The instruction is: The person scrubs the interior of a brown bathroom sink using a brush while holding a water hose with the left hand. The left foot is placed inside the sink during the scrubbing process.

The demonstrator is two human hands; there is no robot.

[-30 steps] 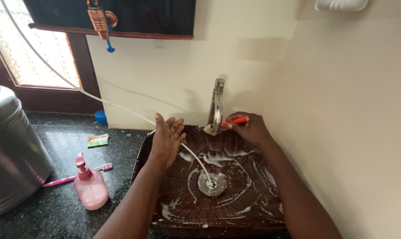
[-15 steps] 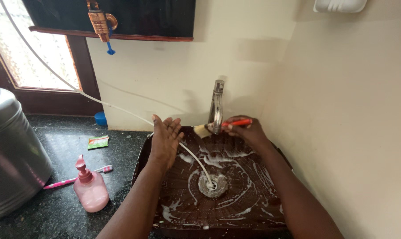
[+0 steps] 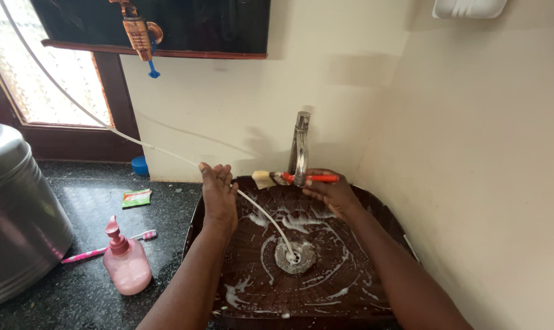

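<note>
A dark brown basin (image 3: pixel 375 211) streaked with white foam sits in the counter, with a metal drain (image 3: pixel 294 255) at its middle. My right hand (image 3: pixel 327 192) holds an orange-handled brush (image 3: pixel 292 178) level behind the chrome tap (image 3: pixel 299 148), bristles pointing left. My left hand (image 3: pixel 217 195) rests flat on the basin's left rim, fingers together, next to a thin white hose (image 3: pixel 262 210) that runs down into the drain.
On the black granite counter (image 3: pixel 75 287) stand a pink pump bottle (image 3: pixel 125 260), a pink toothbrush (image 3: pixel 106 244), a green sachet (image 3: pixel 136 197) and a blue cap (image 3: pixel 140 165). A large steel vessel (image 3: pixel 14 214) fills the left. Cream walls close the back and right.
My right hand has pushed the brush leftward behind the tap, so the bristles now stick out on the tap's left. My left hand has shifted left and its fingers have closed together on the rim.
</note>
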